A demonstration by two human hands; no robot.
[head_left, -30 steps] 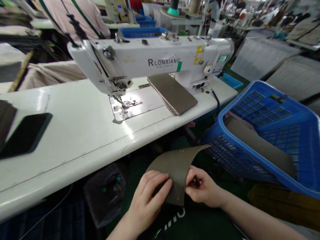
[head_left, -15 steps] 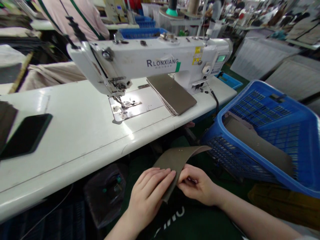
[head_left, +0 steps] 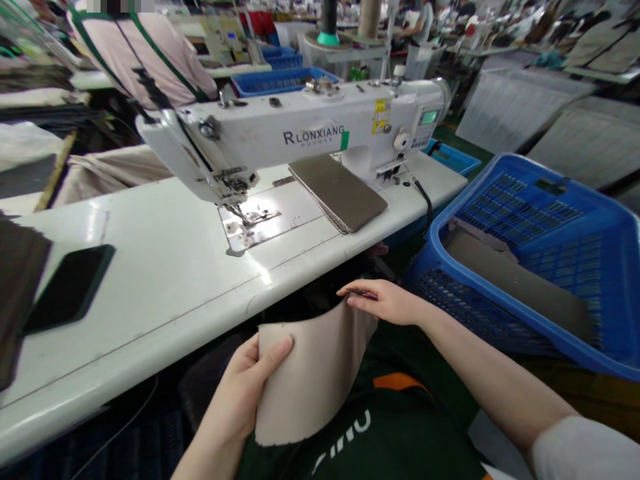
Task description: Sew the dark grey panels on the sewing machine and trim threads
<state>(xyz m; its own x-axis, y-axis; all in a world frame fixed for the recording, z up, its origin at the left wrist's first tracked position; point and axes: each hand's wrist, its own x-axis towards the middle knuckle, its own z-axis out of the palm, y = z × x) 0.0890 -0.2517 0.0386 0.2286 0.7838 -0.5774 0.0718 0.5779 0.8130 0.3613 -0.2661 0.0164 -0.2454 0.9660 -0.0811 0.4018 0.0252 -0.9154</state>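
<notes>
My left hand [head_left: 249, 375] grips the left edge of a panel of brown material [head_left: 306, 381], thumb on its lighter beige side. The panel hangs curved over my lap, in front of the table edge. My right hand [head_left: 393, 303] is at the panel's far upper corner, fingers closed around a slim dark pointed tool [head_left: 363, 293]. Whether those fingers also pinch the panel, I cannot tell. Beyond my hands stands a white sewing machine [head_left: 270, 137], with a stack of brown panels [head_left: 343, 193] under its arm.
The white table [head_left: 165, 267] runs across the view. On its left lie a dark phone [head_left: 70, 288] and dark brown pieces [head_left: 23, 287]. A blue basket [head_left: 465, 273] holding brown material stands at the right. A person in pink [head_left: 165, 50] is behind the machine.
The panel has been turned, so its beige side now faces me. My left hand has moved left to its edge; my right hand has moved up and away, showing the dark tool.
</notes>
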